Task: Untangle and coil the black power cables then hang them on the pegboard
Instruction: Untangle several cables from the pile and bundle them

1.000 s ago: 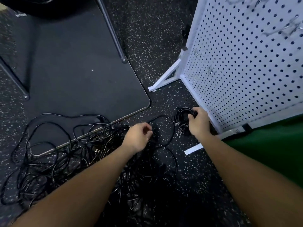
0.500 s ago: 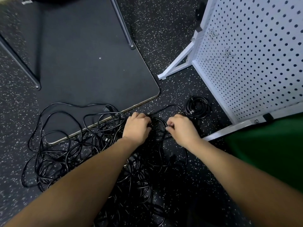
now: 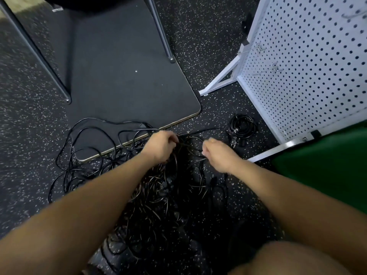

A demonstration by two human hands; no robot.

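A tangle of black power cables [image 3: 103, 159] sprawls over the speckled floor, from the left to under my arms. My left hand [image 3: 160, 145] grips strands at the top of the tangle. My right hand [image 3: 218, 153] pinches a strand a hand's width to the right, and cable runs between the two hands. One coiled black cable [image 3: 241, 127] with its plug lies on the floor beside the foot of the white pegboard [image 3: 301, 76]. Two wire hooks [image 3: 276, 69] stick out of the board's lower left part.
A dark mat [image 3: 119, 76] with a pale edge lies beyond the tangle, partly under cable loops. Two metal legs [image 3: 162, 36] stand on it. The pegboard's white foot brace [image 3: 220, 82] reaches onto the floor. A green surface [image 3: 327, 165] is at the right.
My right hand let go of the coiled cable by the pegboard and came left to the tangle. It now pinches a strand beside my left hand. The view shifted downward.
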